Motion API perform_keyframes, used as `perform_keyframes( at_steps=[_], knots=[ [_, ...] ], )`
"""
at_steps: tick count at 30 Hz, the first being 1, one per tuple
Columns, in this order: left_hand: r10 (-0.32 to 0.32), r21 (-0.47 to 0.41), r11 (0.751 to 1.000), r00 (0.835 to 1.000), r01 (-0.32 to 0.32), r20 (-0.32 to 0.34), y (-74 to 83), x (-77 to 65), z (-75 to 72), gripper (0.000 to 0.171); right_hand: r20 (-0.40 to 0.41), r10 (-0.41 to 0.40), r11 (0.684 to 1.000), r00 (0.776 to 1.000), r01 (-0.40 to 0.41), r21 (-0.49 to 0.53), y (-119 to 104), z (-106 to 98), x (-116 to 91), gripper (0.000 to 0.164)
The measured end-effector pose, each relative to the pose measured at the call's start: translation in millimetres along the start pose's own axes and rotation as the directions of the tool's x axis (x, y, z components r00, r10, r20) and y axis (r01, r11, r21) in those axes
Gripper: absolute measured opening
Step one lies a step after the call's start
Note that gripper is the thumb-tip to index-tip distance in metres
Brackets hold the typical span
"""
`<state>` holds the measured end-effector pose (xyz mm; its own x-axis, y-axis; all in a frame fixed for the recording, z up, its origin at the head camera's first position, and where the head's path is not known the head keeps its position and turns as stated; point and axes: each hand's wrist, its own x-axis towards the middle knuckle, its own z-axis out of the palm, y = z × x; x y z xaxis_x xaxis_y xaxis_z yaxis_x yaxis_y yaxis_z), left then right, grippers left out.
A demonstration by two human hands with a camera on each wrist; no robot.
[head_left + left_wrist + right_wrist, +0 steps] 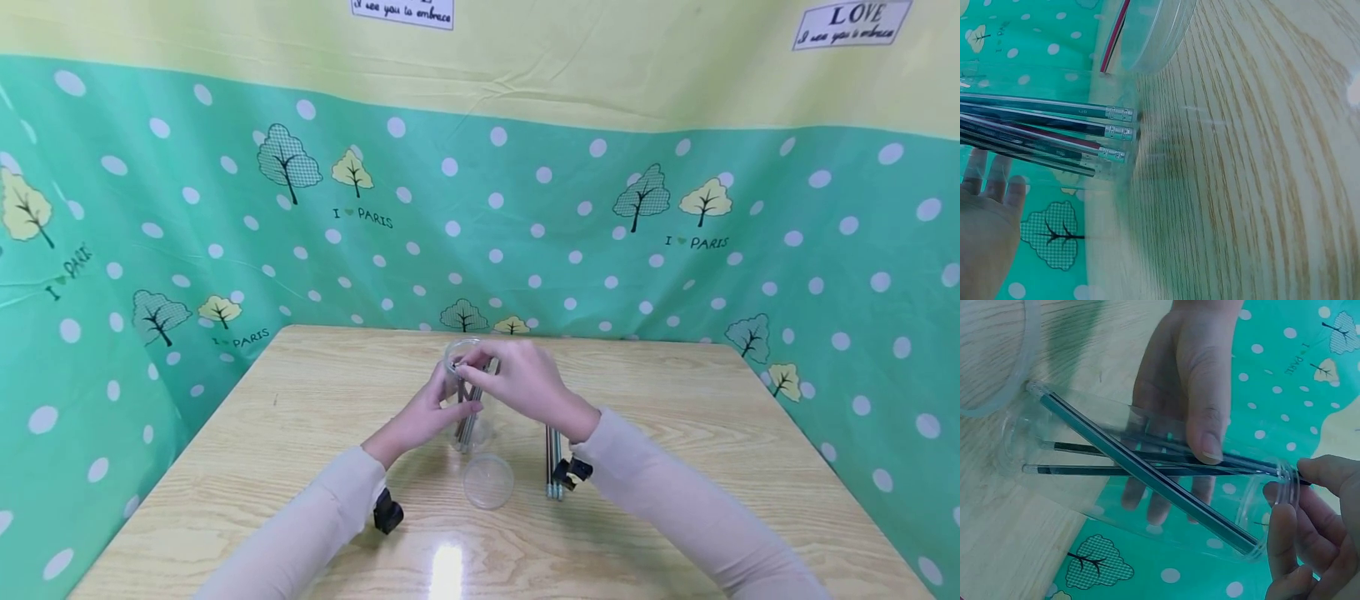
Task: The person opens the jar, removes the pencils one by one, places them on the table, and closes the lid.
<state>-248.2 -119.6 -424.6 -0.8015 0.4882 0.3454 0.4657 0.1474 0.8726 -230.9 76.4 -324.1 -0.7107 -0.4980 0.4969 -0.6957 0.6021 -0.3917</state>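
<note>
A clear plastic jar (483, 432) holds several dark pencils (1100, 440), which lean at different angles and cross inside it. My left hand (422, 414) grips the jar around its side, thumb across the front, as the right wrist view shows (1204, 394). At the jar's mouth my right hand (531, 385) pinches the end of a dark pencil (1304, 482) between thumb and fingers. Metal-banded pencil ends (1119, 132) point toward the jar's bottom in the left wrist view, where the left fingers (997, 175) show beside the wall.
A round clear lid (488, 483) lies on the wooden table (315, 433) in front of the jar. To its right, several pencils (551, 467) lie side by side, partly under the right wrist. A green and yellow patterned cloth (495, 217) hangs behind the table.
</note>
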Motion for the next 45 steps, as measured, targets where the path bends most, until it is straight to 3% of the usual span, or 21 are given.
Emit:
perform_keyframes(
  at_steps=[3,10,25,34,45],
  knots=[
    [0.008,-0.002,1.0,1.0,-0.008,0.0,-2.0,1.3,0.0,0.081,-0.019,0.001,1.0,1.0,-0.001,0.031,-0.7,-5.5,1.5,0.011],
    [-0.079,-0.009,0.997,0.997,0.079,-0.002,1.3,-0.6,-0.9,0.082,-0.073,-0.006,0.998,0.997,0.011,0.058,-1.5,-19.2,5.1,0.01],
    [-0.143,-0.011,0.99,0.989,0.143,-0.032,3.7,-2.0,-0.5,0.08,-0.17,-0.021,0.988,0.985,0.046,0.145,1.1,-41.8,7.0,0.01],
    [-0.135,0.0,0.991,0.99,0.135,-0.033,3.0,-1.9,0.0,0.081,-0.224,-0.018,0.976,0.974,0.066,0.206,2.6,-58.0,5.7,0.01],
    [-0.134,0.023,0.991,0.99,0.135,-0.05,0.5,-1.5,1.4,0.08,-0.286,-0.026,0.975,0.958,0.087,0.203,5.9,-73.6,3.3,0.01]
  ],
)
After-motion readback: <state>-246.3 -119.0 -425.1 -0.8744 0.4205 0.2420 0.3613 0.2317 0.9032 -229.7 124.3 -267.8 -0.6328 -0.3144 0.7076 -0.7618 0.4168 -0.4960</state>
